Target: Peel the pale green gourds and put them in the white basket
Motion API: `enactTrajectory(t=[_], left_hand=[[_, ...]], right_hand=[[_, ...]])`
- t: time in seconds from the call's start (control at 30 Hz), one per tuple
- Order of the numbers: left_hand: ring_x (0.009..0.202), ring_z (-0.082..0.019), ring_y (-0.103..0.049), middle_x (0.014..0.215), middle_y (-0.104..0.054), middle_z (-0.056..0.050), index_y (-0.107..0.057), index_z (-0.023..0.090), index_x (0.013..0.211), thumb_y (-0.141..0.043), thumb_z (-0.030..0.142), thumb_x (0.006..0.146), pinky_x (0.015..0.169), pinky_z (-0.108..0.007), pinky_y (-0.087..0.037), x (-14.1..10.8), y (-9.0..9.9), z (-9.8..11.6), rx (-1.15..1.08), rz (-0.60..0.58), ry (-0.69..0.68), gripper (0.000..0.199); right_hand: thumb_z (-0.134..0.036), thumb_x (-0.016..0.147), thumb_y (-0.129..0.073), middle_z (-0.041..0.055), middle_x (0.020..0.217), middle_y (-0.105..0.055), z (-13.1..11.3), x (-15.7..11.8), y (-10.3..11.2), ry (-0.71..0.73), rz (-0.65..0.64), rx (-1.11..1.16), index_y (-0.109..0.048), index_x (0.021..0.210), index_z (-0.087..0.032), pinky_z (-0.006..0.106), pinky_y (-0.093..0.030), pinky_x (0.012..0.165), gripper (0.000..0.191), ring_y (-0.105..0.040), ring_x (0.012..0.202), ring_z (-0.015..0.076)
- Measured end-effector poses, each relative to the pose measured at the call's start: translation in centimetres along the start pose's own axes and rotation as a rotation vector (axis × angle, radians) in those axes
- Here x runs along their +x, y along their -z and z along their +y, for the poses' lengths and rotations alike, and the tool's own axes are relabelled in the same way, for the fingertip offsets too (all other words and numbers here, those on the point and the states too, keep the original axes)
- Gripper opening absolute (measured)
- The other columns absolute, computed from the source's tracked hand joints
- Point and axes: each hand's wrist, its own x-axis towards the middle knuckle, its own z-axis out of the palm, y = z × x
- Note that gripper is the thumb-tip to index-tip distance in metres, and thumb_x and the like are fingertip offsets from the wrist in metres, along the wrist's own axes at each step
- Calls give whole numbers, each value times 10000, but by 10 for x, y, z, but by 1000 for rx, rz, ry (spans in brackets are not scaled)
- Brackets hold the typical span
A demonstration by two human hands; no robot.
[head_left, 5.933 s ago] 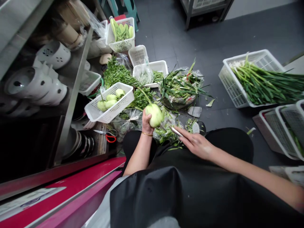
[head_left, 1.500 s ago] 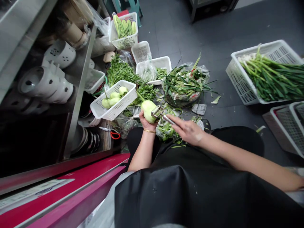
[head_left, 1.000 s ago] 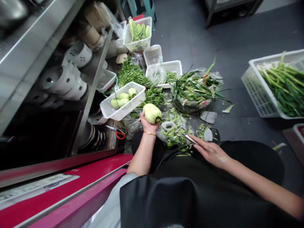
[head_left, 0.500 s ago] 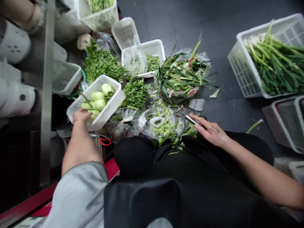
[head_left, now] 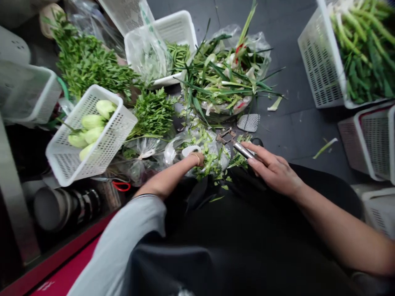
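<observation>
My right hand (head_left: 276,168) is closed around the metal handle of a peeler (head_left: 243,149), whose wide blade head points up and to the left. My left hand (head_left: 200,159) reaches down into a heap of pale green peelings (head_left: 211,158) on clear plastic between my knees. Its fingers are hidden, so whether it grips anything does not show. Left of it, a white perforated basket (head_left: 125,123) stands tilted and holds several peeled, pale green vegetables (head_left: 94,122), some with stems on. White foam netting (head_left: 191,150) lies beside my left hand.
Leafy greens (head_left: 89,61) pile up behind the basket. A bag of scallion trimmings (head_left: 228,82) sits at centre back, near a white bin of green beans (head_left: 179,55). Scallions (head_left: 367,49) fill a crate (head_left: 322,65) at right. Red-handled scissors (head_left: 121,186) lie below the basket.
My left hand has left the vegetable basket and moved right into the peelings. The view has shifted, and my right hand still holds the peeler in much the same place.
</observation>
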Motion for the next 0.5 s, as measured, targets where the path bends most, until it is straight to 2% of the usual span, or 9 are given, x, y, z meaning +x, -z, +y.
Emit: enactTrajectory(t=[0.1,0.13,0.2,0.27,0.33,0.43,0.5], left_hand=[[1085,-304,-594,1179,-588,-241,-508,59,1237,-500,454,845,862,-357,-485,42,-51,35,-32,63,127,557],[1127,-288,-570,1246,-541,-247,-427,60,1309,-413,445,892,888,-352,-473,51,-63,45,-75,105,132,567],[1173,-266,-538,1318,-480,-239,-342,80,1366,-365,392,920,940,-346,-443,63,-80,61,-222,173,64,545],[1193,-279,-520,1320,-485,-233,-384,81,1345,-431,364,896,980,-362,-416,68,-91,69,-304,148,-32,533],[1181,-295,-530,1274,-540,-224,-484,67,1277,-511,356,857,997,-371,-407,65,-97,66,-315,66,-96,510],[1126,-241,-576,1213,-623,-139,-612,117,1158,-587,365,813,986,-283,-420,47,-107,55,-347,-25,-176,425],[1035,-199,-622,1115,-683,-72,-678,166,1036,-653,384,758,921,-219,-452,35,-112,49,-372,-43,-213,354]], right_hand=[[-390,955,-381,54,1088,-680,4,-9,9,-11,-24,24,-447,1387,-247,338,-536,788,460,-666,911,208],[-393,954,-384,54,1049,-689,6,-12,12,-24,-28,36,-447,1388,-242,333,-540,765,464,-671,875,205],[-402,951,-392,55,977,-698,10,-17,15,-44,-35,58,-450,1388,-231,327,-543,718,474,-675,799,200],[-411,949,-395,53,933,-698,14,-21,18,-44,-37,72,-450,1390,-228,325,-542,687,481,-672,746,195],[-412,948,-401,48,905,-697,18,-24,19,-40,-35,81,-447,1393,-234,322,-539,671,482,-667,718,191],[-406,950,-403,44,892,-695,19,-28,20,-39,-18,83,-443,1397,-238,315,-536,660,479,-662,698,184],[-401,950,-405,46,903,-696,16,-29,19,-27,-7,82,-444,1396,-234,311,-535,664,478,-661,699,180]])
